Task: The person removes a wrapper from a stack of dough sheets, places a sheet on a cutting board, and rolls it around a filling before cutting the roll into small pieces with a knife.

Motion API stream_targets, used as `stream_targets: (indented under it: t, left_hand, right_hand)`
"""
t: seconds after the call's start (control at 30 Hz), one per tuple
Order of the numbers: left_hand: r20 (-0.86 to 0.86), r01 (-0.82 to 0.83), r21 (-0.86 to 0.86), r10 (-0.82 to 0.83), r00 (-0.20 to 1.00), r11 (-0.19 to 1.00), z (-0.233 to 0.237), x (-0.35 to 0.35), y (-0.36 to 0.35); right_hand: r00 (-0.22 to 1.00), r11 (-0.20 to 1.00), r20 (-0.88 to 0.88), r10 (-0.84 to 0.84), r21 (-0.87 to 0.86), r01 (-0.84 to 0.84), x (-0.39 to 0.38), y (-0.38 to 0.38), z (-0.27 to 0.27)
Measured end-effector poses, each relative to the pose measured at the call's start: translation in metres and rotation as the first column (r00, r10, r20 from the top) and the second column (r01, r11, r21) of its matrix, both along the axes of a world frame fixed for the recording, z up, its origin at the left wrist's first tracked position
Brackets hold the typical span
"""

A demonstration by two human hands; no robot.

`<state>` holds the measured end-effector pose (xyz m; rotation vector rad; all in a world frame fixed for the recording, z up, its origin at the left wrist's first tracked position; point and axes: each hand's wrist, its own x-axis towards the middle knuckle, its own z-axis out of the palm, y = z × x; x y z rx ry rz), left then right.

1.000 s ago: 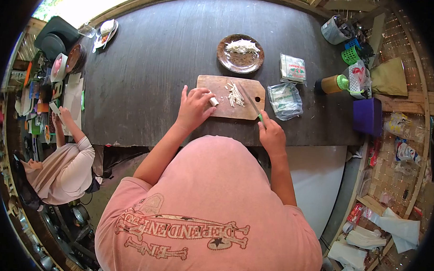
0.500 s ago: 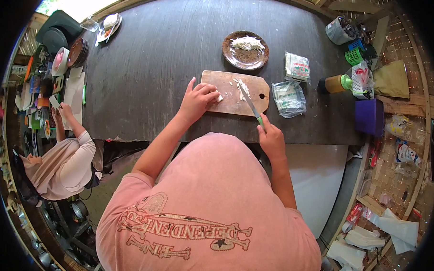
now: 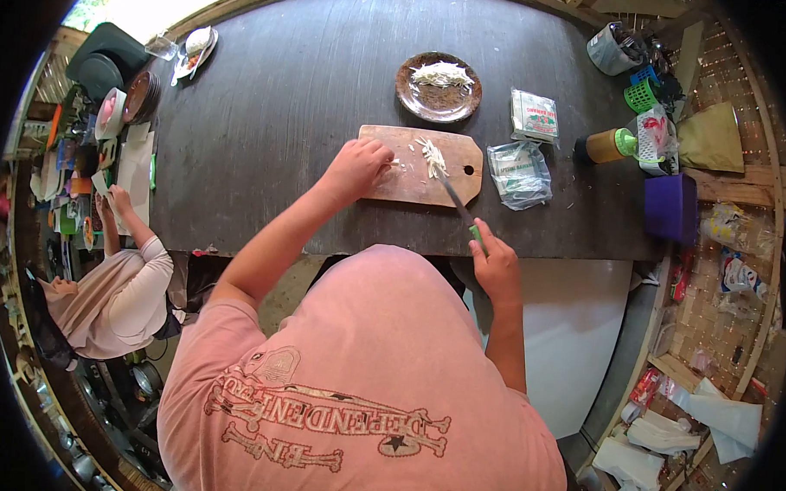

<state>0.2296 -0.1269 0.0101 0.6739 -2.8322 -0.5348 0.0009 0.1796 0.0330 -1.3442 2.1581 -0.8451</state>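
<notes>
On the dark table lies a wooden cutting board [image 3: 395, 189] with a hole at its right end. My left hand [image 3: 358, 168] rests on the board's left side, its fingers curled and pressed together; what they hold is mostly hidden, with a bit of white showing by the fingertips. My right hand [image 3: 496, 265] grips the green handle of a knife [image 3: 458, 203]. The blade slants up across the board, its tip touching a small heap of thin white strips [image 3: 432, 157]. Beyond the board stands a brown speckled plate [image 3: 441, 105] bearing more white shreds [image 3: 442, 74].
Two wrapped packets [image 3: 533, 116] [image 3: 518, 175] lie right of the board. Further right are a green-lidded jar [image 3: 606, 146] and a purple container [image 3: 669, 210]. At far left, a person [image 3: 118, 305] sits by stacked plates [image 3: 141, 96]. A plate of food [image 3: 196, 52] stands back left.
My left hand has drawn its fingers in and turned over the board's left side. The knife has shifted slightly down and right, with its tip at the lower end of the heap.
</notes>
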Motion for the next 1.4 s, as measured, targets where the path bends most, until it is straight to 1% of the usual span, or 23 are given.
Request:
stream_targets:
  t: [0.03,0.1,0.13,0.27,0.33,0.37,0.43,0.47,0.53,0.57,0.63,0.67,0.77,0.83,0.87,0.93,0.97,1.03,1.07,1.13,1.27,1.33,1.4]
  left_hand:
    - [0.007,0.002,-0.008,-0.002,1.000,1.000,0.000,-0.001,0.003]
    - [-0.102,-0.174,0.161,0.192,0.976,0.972,-0.003,-0.004,0.014]
    - [-0.111,-0.226,0.191,0.250,0.962,0.955,0.001,-0.007,0.021]
    - [-0.127,-0.285,0.152,0.305,0.944,0.946,-0.004,-0.013,0.036]
    - [-0.029,-0.358,0.182,0.369,0.929,0.916,0.004,-0.019,0.043]
    - [-0.022,-0.362,0.173,0.371,0.928,0.916,0.003,-0.021,0.045]
    - [-0.130,-0.393,0.098,0.404,0.906,0.914,-0.001,-0.025,0.048]
    - [-0.130,-0.406,0.090,0.414,0.901,0.910,-0.004,-0.027,0.049]
    - [-0.111,-0.484,0.084,0.491,0.864,0.871,-0.003,-0.035,0.056]
    - [-0.107,-0.497,0.081,0.504,0.857,0.864,-0.003,-0.039,0.060]
    - [-0.095,-0.558,0.195,0.582,0.808,0.807,-0.001,-0.048,0.068]
    - [-0.093,-0.573,0.195,0.597,0.797,0.796,0.000,-0.052,0.071]
    - [-0.111,-0.574,0.210,0.603,0.790,0.791,0.000,-0.058,0.080]
    - [-0.141,-0.540,0.097,0.548,0.824,0.836,-0.002,-0.056,0.086]
    - [-0.146,-0.558,0.098,0.566,0.811,0.824,-0.003,-0.055,0.088]
    - [-0.165,-0.517,-0.010,0.509,0.845,0.856,-0.003,-0.052,0.092]
    - [-0.173,-0.532,-0.009,0.522,0.835,0.847,-0.003,-0.050,0.093]
    - [-0.154,-0.518,0.027,0.516,0.843,0.855,-0.004,-0.044,0.095]
    - [-0.160,-0.528,0.032,0.525,0.836,0.849,-0.005,-0.041,0.095]
    - [-0.188,-0.503,0.046,0.502,0.845,0.863,-0.006,-0.038,0.092]
    - [-0.221,-0.460,0.045,0.458,0.861,0.887,-0.012,-0.028,0.082]
    - [-0.102,-0.419,0.087,0.426,0.899,0.904,-0.017,-0.023,0.071]
    - [-0.116,-0.388,0.076,0.394,0.912,0.919,-0.022,-0.021,0.061]
  right_hand:
    - [1.000,1.000,0.007,-0.002,-0.008,0.002,0.001,-0.001,-0.003]
    - [0.996,0.995,-0.032,0.082,0.056,-0.080,0.006,-0.003,-0.013]
    - [0.993,0.993,-0.046,0.106,0.053,-0.103,0.007,-0.006,-0.019]
    - [0.995,0.990,-0.003,0.100,0.099,-0.100,-0.004,-0.022,-0.031]
    - [0.993,0.984,-0.017,0.116,0.134,-0.113,-0.016,-0.029,-0.024]
    - [0.993,0.985,-0.008,0.118,0.128,-0.116,-0.022,-0.030,-0.018]
    - [0.973,0.967,-0.018,0.229,0.120,-0.225,-0.035,-0.038,-0.009]
    - [0.970,0.965,-0.016,0.241,0.112,-0.238,-0.041,-0.040,-0.010]
    - [0.933,0.934,0.067,0.353,0.038,-0.356,-0.052,-0.040,-0.015]
    - [0.927,0.928,0.071,0.367,0.035,-0.370,-0.059,-0.040,-0.018]
    - [0.923,0.921,0.045,0.381,0.070,-0.384,-0.072,-0.039,-0.021]
    - [0.916,0.913,0.048,0.398,0.070,-0.401,-0.080,-0.037,-0.022]
    - [0.886,0.880,-0.009,0.464,0.125,-0.459,-0.100,-0.033,-0.016]
    - [0.872,0.875,0.073,0.484,-0.008,-0.485,-0.108,-0.031,-0.016]
    - [0.861,0.864,0.069,0.503,-0.007,-0.504,-0.112,-0.031,-0.016]
    - [0.844,0.841,0.068,0.531,0.079,-0.536,-0.117,-0.033,-0.018]
    - [0.836,0.832,0.060,0.546,0.080,-0.549,-0.119,-0.034,-0.021]
    - [0.844,0.841,0.069,0.531,0.082,-0.535,-0.118,-0.036,-0.024]
    - [0.839,0.834,0.063,0.541,0.086,-0.545,-0.117,-0.036,-0.025]
    - [0.869,0.866,0.104,0.484,0.086,-0.493,-0.113,-0.038,-0.018]
    - [0.890,0.887,0.092,0.447,0.085,-0.454,-0.101,-0.037,-0.006]
    - [0.911,0.908,0.090,0.401,0.094,-0.409,-0.093,-0.035,-0.001]
    - [0.925,0.917,0.094,0.368,0.126,-0.378,-0.084,-0.031,0.005]
